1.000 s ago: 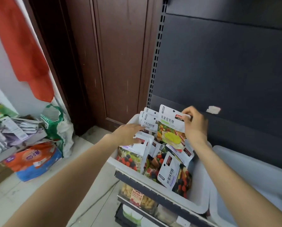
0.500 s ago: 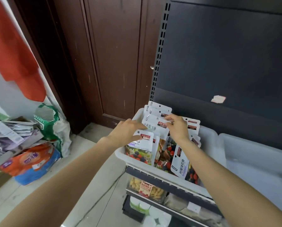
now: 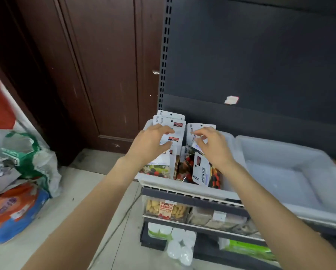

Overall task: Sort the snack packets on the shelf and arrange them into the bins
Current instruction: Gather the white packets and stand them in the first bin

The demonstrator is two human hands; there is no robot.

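We look down from head height, close over the white bin (image 3: 186, 187) on the dark shelf unit (image 3: 260, 55), facing forward.

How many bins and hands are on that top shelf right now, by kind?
Bins holding snack packets: 1
Bins with no packets showing: 1
Hands in the packets: 2, left hand and right hand
Total: 4

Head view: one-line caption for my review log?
Both hands, left hand and right hand, finger upright snack packets in the left bin; the right bin holds none.
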